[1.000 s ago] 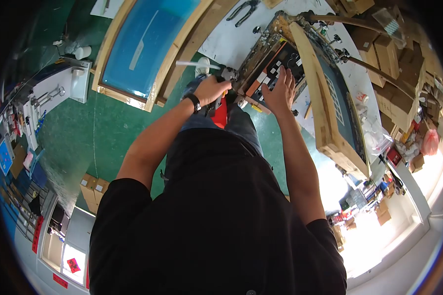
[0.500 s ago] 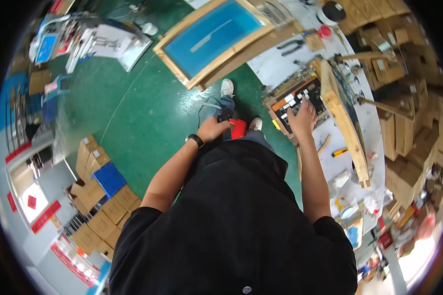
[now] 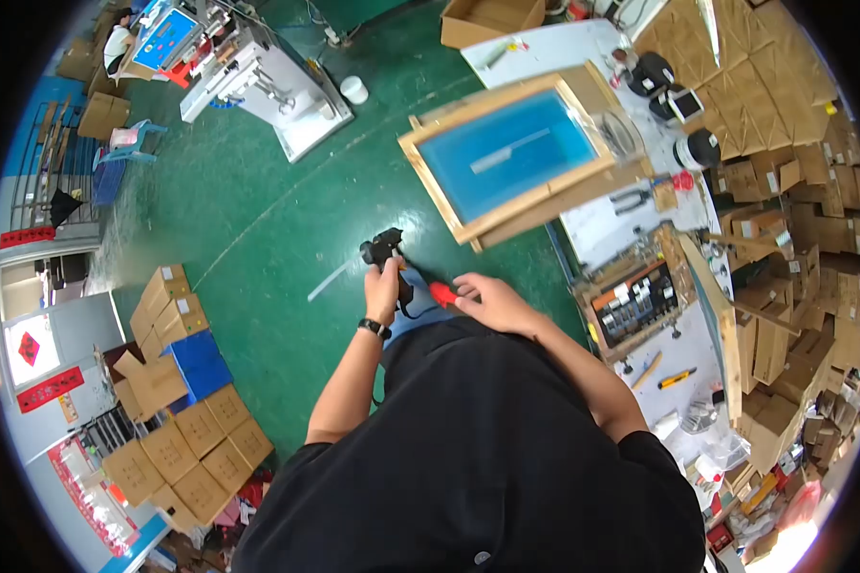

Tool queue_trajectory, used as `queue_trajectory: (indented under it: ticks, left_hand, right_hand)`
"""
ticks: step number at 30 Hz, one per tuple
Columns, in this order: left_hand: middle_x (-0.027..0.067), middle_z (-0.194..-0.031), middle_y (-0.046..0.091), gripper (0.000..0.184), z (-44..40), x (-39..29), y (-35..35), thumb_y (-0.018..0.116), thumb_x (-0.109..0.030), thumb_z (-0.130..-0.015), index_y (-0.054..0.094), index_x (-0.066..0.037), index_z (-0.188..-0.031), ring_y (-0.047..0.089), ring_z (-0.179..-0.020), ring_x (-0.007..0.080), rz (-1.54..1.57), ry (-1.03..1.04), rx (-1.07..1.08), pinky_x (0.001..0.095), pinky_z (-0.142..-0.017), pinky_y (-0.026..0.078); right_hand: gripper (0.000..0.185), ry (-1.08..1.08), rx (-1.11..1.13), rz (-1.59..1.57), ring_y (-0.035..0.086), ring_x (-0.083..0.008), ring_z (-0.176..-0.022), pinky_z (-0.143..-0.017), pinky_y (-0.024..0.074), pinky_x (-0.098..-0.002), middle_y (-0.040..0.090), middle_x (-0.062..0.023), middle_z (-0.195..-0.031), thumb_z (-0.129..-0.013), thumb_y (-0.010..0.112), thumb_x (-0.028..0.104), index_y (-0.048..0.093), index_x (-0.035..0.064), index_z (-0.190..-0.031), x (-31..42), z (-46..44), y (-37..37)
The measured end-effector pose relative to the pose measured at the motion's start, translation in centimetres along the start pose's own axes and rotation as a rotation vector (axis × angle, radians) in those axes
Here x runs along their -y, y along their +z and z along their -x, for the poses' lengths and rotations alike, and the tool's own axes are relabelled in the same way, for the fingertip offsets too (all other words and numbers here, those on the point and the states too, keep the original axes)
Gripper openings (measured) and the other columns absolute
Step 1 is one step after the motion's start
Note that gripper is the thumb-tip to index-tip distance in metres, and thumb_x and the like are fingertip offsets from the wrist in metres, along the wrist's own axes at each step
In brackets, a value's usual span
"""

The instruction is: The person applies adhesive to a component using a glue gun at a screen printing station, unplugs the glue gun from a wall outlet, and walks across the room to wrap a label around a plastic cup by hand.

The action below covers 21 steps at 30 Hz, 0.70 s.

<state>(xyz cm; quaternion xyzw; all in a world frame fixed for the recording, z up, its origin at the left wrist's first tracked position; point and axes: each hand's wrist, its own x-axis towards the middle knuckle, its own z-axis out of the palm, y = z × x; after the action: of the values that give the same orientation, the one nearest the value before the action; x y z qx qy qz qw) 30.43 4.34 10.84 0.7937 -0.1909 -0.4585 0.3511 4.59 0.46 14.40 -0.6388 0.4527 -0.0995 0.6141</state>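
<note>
My left hand point(image 3: 382, 291) is closed around a black handheld tool point(image 3: 381, 246), which has a pale thin strip point(image 3: 328, 283) sticking out to its left. My right hand point(image 3: 492, 301) is in front of my body beside a red object point(image 3: 442, 293); its fingers are curled near that object, and whether they grip it is unclear. To the right, a tray of black and white pieces point(image 3: 634, 304) lies in a wooden fixture under a raised wooden frame point(image 3: 721, 320). A blue screen in a wooden frame point(image 3: 506, 156) stands ahead.
A white table point(image 3: 602, 229) runs along the right, bearing a yellow cutter point(image 3: 677, 378) and pliers point(image 3: 630, 200). Cardboard boxes point(image 3: 201, 430) are stacked at lower left. A white machine stand point(image 3: 301, 115) and a bucket point(image 3: 354, 90) are ahead left. A person point(image 3: 118, 43) is at the far upper left.
My right hand has left the tray and come over to the red object. My left hand still holds the black tool. The view has turned, bringing more floor and the stacked boxes into sight.
</note>
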Motion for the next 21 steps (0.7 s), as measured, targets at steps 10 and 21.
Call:
queue_trajectory:
  ticks: [10,21]
  left_hand:
    - [0.0056,-0.09,0.071,0.036,-13.4,-16.7,-13.4,0.06,-0.034,-0.098,0.072,0.0,-0.095,0.06,-0.079,0.0156,0.57,0.173,0.22,0.0276,-0.072,0.046]
    - [0.0071,-0.096,0.071,0.043,-27.0,-28.1,-12.9,0.056,-0.04,-0.103,0.072,-0.001,-0.109,0.061,-0.083,0.0158,0.208,0.111,0.65,0.0275,-0.075,0.047]
  right_hand:
    - [0.025,0.159,0.027,-0.638,0.061,-0.0118,-0.069,-0.064,0.0493,-0.0256,0.071,-0.0067,-0.093,-0.103,0.058,0.014,0.07,0.0022,-0.122,17.3,-24.3,12.8]
    - [0.026,0.118,-0.268,-1.225,0.065,-0.0139,-0.082,-0.07,0.0505,-0.0284,0.07,-0.0046,-0.096,-0.105,0.053,0.024,0.07,0.007,-0.115,19.8,-39.9,9.3]
